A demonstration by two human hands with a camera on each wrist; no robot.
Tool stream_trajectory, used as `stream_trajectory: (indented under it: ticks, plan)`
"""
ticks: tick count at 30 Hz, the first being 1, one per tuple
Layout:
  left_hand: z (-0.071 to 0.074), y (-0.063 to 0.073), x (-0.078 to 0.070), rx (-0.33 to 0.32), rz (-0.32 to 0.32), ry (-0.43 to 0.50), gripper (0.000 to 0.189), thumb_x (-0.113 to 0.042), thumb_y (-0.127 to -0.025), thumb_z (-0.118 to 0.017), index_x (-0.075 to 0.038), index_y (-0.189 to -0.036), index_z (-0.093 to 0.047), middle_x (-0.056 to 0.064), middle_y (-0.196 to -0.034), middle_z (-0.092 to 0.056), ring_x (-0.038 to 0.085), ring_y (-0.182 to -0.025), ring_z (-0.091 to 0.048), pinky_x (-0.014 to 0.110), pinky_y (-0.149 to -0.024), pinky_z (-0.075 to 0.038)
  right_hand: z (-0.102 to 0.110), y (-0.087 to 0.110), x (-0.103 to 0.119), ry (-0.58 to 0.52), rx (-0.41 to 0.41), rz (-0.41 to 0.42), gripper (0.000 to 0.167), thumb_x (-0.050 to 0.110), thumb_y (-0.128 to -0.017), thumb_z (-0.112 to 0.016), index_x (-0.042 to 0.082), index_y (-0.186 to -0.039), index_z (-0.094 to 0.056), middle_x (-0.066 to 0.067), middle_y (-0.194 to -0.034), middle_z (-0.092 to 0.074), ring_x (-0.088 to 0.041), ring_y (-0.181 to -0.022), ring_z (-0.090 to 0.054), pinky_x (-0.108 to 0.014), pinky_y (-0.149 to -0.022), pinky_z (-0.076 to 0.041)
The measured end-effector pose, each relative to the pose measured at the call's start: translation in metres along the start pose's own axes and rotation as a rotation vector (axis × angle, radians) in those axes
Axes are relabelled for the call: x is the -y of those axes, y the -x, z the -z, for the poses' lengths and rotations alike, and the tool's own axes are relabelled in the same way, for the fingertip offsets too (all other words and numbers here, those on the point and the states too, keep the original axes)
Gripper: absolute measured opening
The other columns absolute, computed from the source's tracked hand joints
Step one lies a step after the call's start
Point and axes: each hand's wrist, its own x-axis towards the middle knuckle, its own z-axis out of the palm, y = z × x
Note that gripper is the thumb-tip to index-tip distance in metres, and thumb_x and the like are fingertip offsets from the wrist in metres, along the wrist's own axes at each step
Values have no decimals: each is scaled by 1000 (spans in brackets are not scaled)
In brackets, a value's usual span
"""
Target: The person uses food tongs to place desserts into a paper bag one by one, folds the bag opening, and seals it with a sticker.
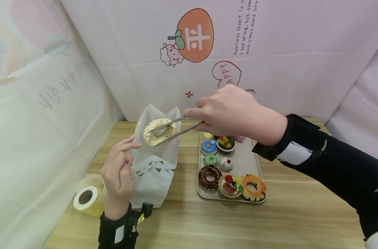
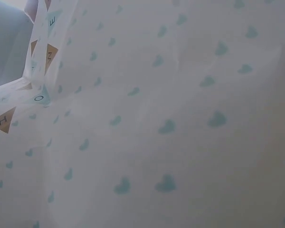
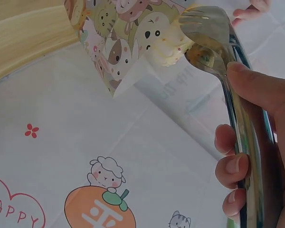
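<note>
My right hand (image 1: 229,110) holds metal serving tongs (image 1: 181,133), their handles between thumb and fingers. One tip is slotted like a fork, as the right wrist view shows. The tips lie against a round, pale-yellow, speckled toy pastry (image 1: 151,135), which overlaps the mouth of a white paper bag (image 1: 153,188). My left hand (image 1: 118,169) is at the bag's left edge, two fingers reaching over the rim and the others curled beside it. Pale green hearts on the bag (image 2: 133,137) fill the left wrist view; printed animals cover another side in the right wrist view.
Right of the bag, a tray (image 1: 245,159) carries several toy pastries, among them a chocolate donut (image 1: 204,178), a blue donut (image 1: 209,147) and a fruit tart (image 1: 229,190). A roll of yellow tape (image 1: 95,204) sits left of my left hand. Printed cloth surrounds the wooden table (image 1: 220,224).
</note>
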Motion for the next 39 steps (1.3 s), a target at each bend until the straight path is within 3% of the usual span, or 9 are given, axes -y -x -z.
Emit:
stream_trajectory:
  ticks: [5,14,28,39]
  plan:
    - [-1,0,0,-18,6,-5,20,7,-74,-26,1,-56,-32,29,-81,-68,44,-93,-67,31,-93,-56,-2,-9,3,-17,46,11,31,41,-87,-70,26,-115,-67,4,-69,-59,-16,-47,-47,-29,-39,-34]
    - [-2,1,0,11,3,11,20,7,-74,-27,0,-57,-32,28,-82,-68,44,-94,-67,31,-94,-56,-12,-24,9,-20,131,3,24,42,-88,-69,26,-107,-68,5,-67,-61,-15,-49,-43,-29,-40,-36]
    - [0,3,0,6,-2,9,20,8,-75,-26,1,-57,-32,28,-82,-68,45,-94,-67,29,-93,-56,-29,-44,14,-3,268,-31,29,50,-86,-68,27,-104,-71,5,-71,-66,-15,-57,-53,-33,-45,-46]
    - [-4,1,-1,-10,-21,26,21,9,-74,-25,0,-56,-31,30,-80,-67,46,-91,-66,32,-92,-56,-36,-53,17,5,276,-35,24,48,-88,-67,26,-95,-73,5,-68,-63,-13,-52,-42,-26,-42,-30]
